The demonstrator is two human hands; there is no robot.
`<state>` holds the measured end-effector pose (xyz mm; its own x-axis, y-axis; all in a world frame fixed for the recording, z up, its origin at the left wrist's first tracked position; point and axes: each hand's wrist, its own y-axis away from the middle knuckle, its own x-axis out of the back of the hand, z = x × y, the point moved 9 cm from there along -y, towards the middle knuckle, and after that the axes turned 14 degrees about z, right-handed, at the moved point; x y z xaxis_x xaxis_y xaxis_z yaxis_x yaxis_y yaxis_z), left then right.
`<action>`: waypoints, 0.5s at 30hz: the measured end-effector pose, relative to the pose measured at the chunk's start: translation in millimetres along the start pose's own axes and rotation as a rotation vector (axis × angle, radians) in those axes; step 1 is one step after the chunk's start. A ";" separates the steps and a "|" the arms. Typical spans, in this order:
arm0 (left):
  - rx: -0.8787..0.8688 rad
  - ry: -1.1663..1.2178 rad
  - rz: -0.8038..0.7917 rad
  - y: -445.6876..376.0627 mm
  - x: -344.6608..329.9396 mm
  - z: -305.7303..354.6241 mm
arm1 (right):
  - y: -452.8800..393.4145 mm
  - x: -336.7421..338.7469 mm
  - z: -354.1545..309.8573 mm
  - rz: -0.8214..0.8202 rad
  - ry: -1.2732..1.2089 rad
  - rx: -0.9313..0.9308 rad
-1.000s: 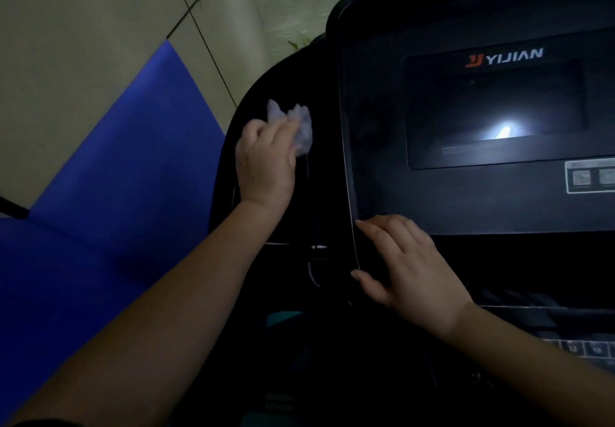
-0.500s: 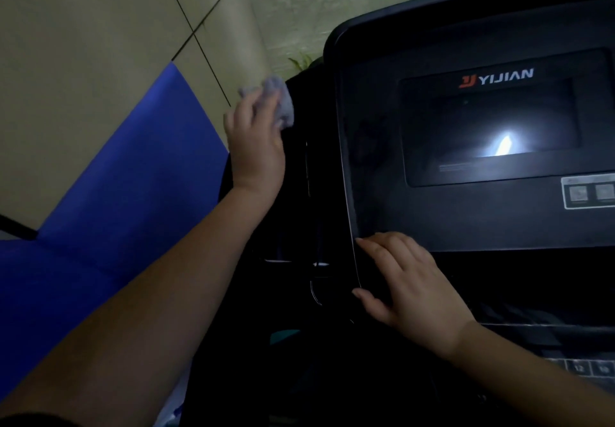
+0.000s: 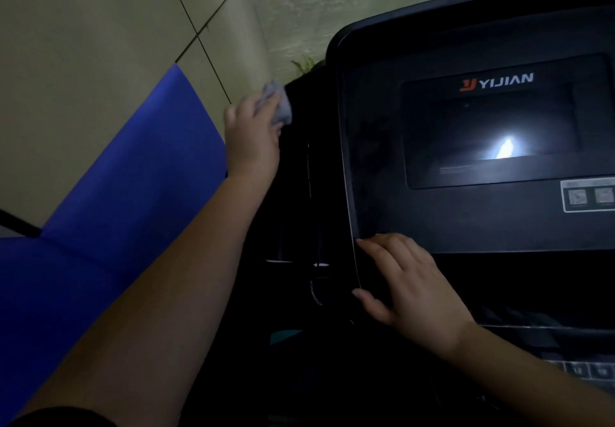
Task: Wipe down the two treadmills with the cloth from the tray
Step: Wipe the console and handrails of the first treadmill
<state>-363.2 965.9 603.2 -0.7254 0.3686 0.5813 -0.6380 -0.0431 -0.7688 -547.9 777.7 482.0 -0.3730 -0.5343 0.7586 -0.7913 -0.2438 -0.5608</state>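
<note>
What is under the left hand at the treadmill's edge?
A crumpled grey cloth sticks out beyond the left hand, pressed on the treadmill's dark side panel. The rest of the cloth and the surface below it are covered by the hand.

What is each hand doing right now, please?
Left hand: fingers gripping the cloth.
Right hand: open, fingers resting on the treadmill console.
</note>
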 end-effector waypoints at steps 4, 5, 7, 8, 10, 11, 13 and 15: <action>0.071 0.101 0.075 48.5 22.6 6.9 | -0.3 0.7 -0.6 0.013 -0.006 0.005; 0.006 0.121 0.000 64.2 13.3 14.4 | -0.2 1.0 -0.6 0.015 -0.004 0.005; -0.077 0.148 -0.111 80.3 -9.4 20.2 | -0.3 1.1 -0.9 0.011 0.004 0.004; -0.087 0.151 -0.131 77.1 -17.6 22.1 | -0.2 0.8 -0.7 0.009 0.007 0.003; -0.090 0.144 -0.153 61.2 -23.4 26.1 | -0.3 0.4 -0.5 0.007 0.007 0.004; -0.103 0.134 -0.172 55.2 -24.2 30.3 | -0.2 0.3 -0.6 0.005 0.008 0.006; -0.120 0.122 -0.212 55.7 -21.5 36.4 | -0.5 0.0 -0.3 0.001 0.010 0.005; -0.171 0.115 -0.266 72.8 -11.2 39.9 | -0.4 -0.4 -0.2 0.000 0.003 0.003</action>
<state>-411.9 921.5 551.3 -0.4992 0.4493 0.7409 -0.7412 0.2214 -0.6337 -547.5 778.1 482.1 -0.3744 -0.5324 0.7592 -0.7896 -0.2462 -0.5621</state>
